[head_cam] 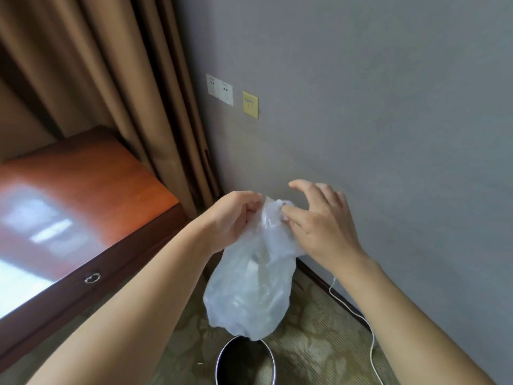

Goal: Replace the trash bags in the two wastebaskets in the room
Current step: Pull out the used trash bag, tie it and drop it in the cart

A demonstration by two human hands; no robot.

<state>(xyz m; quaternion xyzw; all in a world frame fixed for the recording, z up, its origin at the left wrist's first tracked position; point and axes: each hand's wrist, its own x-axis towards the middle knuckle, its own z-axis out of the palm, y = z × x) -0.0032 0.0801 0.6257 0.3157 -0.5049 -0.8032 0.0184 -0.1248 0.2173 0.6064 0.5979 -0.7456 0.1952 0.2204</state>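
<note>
A translucent white trash bag (pixel 249 287) with some contents hangs in mid-air in front of me. My left hand (pixel 230 218) is closed around its bunched neck from the left. My right hand (pixel 319 220) pinches the top of the bag with thumb and fingertips, its other fingers spread. Directly below the bag stands a round wastebasket (pixel 222 357) with a metal rim and a dark, bare inside; only its upper part shows at the bottom edge of the view.
A glossy reddish wooden desk (pixel 83 204) with a drawer pull stands at the left. Brown curtains (pixel 125 93) hang behind it. A grey wall with sockets (pixel 220 90) is ahead. A white cable (pixel 369 332) trails along the patterned carpet by the baseboard.
</note>
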